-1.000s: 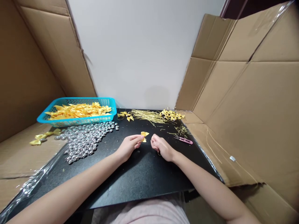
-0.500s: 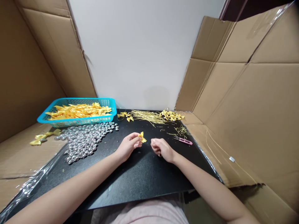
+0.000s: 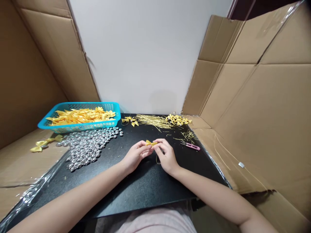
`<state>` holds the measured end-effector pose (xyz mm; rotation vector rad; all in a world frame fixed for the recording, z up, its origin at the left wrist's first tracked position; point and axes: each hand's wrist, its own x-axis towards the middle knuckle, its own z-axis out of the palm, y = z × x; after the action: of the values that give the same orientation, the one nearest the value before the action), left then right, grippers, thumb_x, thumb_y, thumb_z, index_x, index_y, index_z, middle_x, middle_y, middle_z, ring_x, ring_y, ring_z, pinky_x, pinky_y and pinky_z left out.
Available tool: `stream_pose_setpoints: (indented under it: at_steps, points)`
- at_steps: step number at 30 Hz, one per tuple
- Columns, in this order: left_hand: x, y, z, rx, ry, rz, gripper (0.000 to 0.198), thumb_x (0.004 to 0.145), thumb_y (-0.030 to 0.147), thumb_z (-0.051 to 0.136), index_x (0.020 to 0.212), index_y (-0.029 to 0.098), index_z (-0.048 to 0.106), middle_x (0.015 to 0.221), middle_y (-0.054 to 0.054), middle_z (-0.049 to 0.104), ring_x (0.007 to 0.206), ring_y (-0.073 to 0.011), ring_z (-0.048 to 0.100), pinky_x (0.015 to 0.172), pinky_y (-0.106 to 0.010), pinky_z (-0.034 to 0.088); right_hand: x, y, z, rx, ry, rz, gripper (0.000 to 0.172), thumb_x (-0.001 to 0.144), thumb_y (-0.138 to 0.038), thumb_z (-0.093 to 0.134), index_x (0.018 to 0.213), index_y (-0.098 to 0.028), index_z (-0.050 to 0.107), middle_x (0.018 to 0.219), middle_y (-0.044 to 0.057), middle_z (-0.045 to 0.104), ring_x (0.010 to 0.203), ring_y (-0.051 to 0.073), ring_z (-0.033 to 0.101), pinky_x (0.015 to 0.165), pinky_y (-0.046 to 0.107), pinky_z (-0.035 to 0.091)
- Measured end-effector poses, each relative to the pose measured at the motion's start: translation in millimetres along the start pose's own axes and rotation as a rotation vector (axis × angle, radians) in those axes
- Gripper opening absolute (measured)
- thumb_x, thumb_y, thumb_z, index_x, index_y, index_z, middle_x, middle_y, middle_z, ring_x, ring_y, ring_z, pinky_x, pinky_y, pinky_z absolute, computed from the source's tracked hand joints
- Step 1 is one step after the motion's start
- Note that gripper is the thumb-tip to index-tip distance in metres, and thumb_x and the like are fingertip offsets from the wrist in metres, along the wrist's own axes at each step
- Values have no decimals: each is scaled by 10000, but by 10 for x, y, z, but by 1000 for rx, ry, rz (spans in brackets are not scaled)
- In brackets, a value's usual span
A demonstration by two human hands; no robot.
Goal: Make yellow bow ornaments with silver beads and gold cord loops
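A small yellow ribbon bow (image 3: 151,143) is held above the black table (image 3: 136,191), between both hands. My left hand (image 3: 138,154) pinches the bow's left side with thumb and fingers. On its right side, the fingertips of my right hand (image 3: 166,155) close in against the bow. A thin gold cord (image 3: 157,160) hangs as a loop below my right fingers; where its ends run is hidden by the fingers.
A blue basket (image 3: 79,126) of yellow bows stands at the back left, silver beads (image 3: 87,145) spread before it. Gold cords (image 3: 154,121) and finished-looking bows (image 3: 179,119) lie at the back. Pink thread snips (image 3: 191,146) and cord scraps (image 3: 188,136) are on the right.
My right hand has moved left and turned, so its fingers now meet the bow. The bow has tipped from upright to lying sideways. A cord loop now shows under the right hand.
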<state>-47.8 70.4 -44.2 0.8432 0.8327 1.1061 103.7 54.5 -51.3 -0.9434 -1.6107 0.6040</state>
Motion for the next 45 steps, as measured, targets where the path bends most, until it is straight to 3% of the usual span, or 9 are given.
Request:
stream_pose_setpoints:
  at_steps: [7, 14, 24, 30, 36, 45]
  points:
    - [-15, 16, 0, 185, -38, 79, 246, 589, 315, 827, 717, 155, 691, 716, -10, 664, 636, -106, 570, 606, -199, 466, 69, 64, -27, 107, 26, 81, 245, 893, -277, 515, 742, -174, 679, 788, 64, 676, 764, 181, 641, 714, 295, 502]
    - [-64, 182, 18, 424, -46, 217, 213, 646, 343, 790, 600, 162, 686, 559, 8, 617, 549, -120, 523, 576, -217, 428, 120, 55, -100, 77, -63, 88, 230, 882, -289, 536, 724, -175, 659, 749, 58, 673, 707, 178, 635, 666, 288, 494]
    - [-24, 357, -93, 512, -265, 111, 247, 664, 350, 769, 560, 165, 640, 550, -7, 623, 518, -119, 530, 562, -226, 423, 216, 3, -234, 96, -300, 44, 256, 896, -331, 510, 722, -177, 616, 725, 27, 611, 653, 143, 559, 620, 262, 442]
    - [-60, 288, -44, 467, -189, 191, 196, 656, 331, 786, 689, 162, 693, 614, -1, 653, 555, -116, 546, 594, -232, 446, 183, 4, -213, 30, -248, -46, 225, 879, -272, 513, 688, -184, 594, 711, 29, 610, 673, 153, 572, 665, 278, 454]
    - [-109, 274, -13, 484, -88, 246, 220, 643, 340, 795, 620, 165, 664, 550, -10, 652, 521, -123, 562, 564, -235, 461, 133, -77, -186, 1, -126, -150, 228, 812, -204, 516, 591, -208, 460, 722, 36, 617, 669, 156, 578, 654, 288, 461]
    - [-150, 236, 0, 544, -79, 327, 274, 691, 384, 766, 654, 176, 591, 564, -11, 668, 530, -139, 616, 557, -233, 476, 118, -120, -192, -77, -67, -235, 209, 775, -149, 515, 587, -211, 449, 793, 62, 653, 728, 172, 621, 696, 307, 490]
